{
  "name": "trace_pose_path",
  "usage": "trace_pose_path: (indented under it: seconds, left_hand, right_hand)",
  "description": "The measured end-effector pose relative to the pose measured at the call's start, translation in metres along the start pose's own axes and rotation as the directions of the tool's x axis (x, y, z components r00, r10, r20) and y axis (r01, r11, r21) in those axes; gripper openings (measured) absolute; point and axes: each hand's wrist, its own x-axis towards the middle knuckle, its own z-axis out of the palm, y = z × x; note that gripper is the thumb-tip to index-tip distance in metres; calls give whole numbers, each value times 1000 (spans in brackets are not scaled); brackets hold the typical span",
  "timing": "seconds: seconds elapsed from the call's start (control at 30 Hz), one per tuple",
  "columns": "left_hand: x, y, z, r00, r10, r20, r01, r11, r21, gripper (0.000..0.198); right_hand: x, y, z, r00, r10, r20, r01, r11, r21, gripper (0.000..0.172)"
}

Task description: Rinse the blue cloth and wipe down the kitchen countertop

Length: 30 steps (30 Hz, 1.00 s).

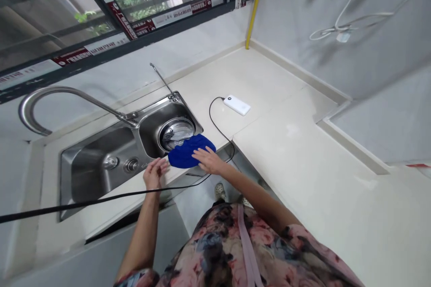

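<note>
A blue cloth [185, 154] lies over the front edge of the counter, beside the smaller sink basin. My right hand [206, 159] rests on the cloth's right part with its fingers spread. At the cloth's left end is my left hand [156, 172], its fingers curled and loosely apart, with nothing visible in them. Just behind the cloth, a round metal strainer or bowl [162, 136] sits in the small basin, with something wiry inside it.
The larger basin [94, 166] and the curved faucet [72, 91] are on the left. A white power bank [237, 105] lies on the counter [286, 143]; its black cable [215, 121] hangs over the edge and crosses by my arms. A thin tap [161, 78] stands behind the small basin.
</note>
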Motion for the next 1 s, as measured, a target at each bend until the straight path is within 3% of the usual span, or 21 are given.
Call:
trace_pose_path:
  seconds: [0.07, 0.1, 0.17, 0.23, 0.27, 0.3, 0.4, 0.5, 0.6, 0.73, 0.8, 0.93, 1.0]
  left_hand:
    - [10, 2, 19, 967, 228, 111, -243, 958, 153, 33]
    - [13, 4, 28, 913, 346, 215, -393, 888, 240, 38]
    - [17, 6, 47, 722, 464, 513, -672, 645, 363, 46]
    - [18, 5, 64, 509, 372, 776, -845, 390, 367, 52]
    - [18, 3, 71, 436, 299, 848, -887, 299, 351, 55]
    - [18, 1, 76, 393, 241, 888, -912, 230, 341, 57]
    - [19, -8, 84, 357, 190, 914, -933, 103, 344, 62]
    - [21, -11, 89, 361, 173, 916, -932, 50, 358, 62]
    - [23, -9, 100, 397, 147, 906, -917, 32, 397, 56]
    - [34, -5, 125, 428, 127, 895, -903, 29, 428, 51]
    - [45, -4, 136, 414, 119, 902, -910, 54, 411, 50]
    - [65, -5, 152, 337, 135, 932, -939, 129, 320, 51]
    - [68, -7, 158, 340, 146, 929, -936, 144, 320, 52]
  right_hand:
    - [-18, 11, -12, 971, -16, -239, 25, 999, 36, 49]
    - [-32, 18, -22, 931, -8, -366, 24, 999, 40, 49]
    - [-72, 35, -42, 815, 43, -578, -44, 999, 12, 49]
    - [-127, 54, -55, 692, 138, -709, -237, 971, -42, 48]
    - [-157, 63, -57, 632, 186, -752, -356, 932, -69, 46]
    - [-186, 71, -55, 579, 240, -779, -476, 876, -84, 45]
    - [-260, 83, -30, 510, 369, -777, -692, 713, -115, 50]
    - [-295, 82, 1, 544, 437, -716, -730, 667, -148, 58]
    - [-299, 80, 17, 543, 446, -711, -748, 643, -167, 62]
    - [-292, 83, 17, 535, 426, -730, -749, 639, -176, 61]
    - [-291, 83, 15, 531, 425, -733, -751, 636, -175, 60]
    - [-291, 82, 13, 521, 432, -736, -758, 630, -168, 58]
    - [-291, 81, 13, 512, 445, -734, -763, 629, -151, 59]
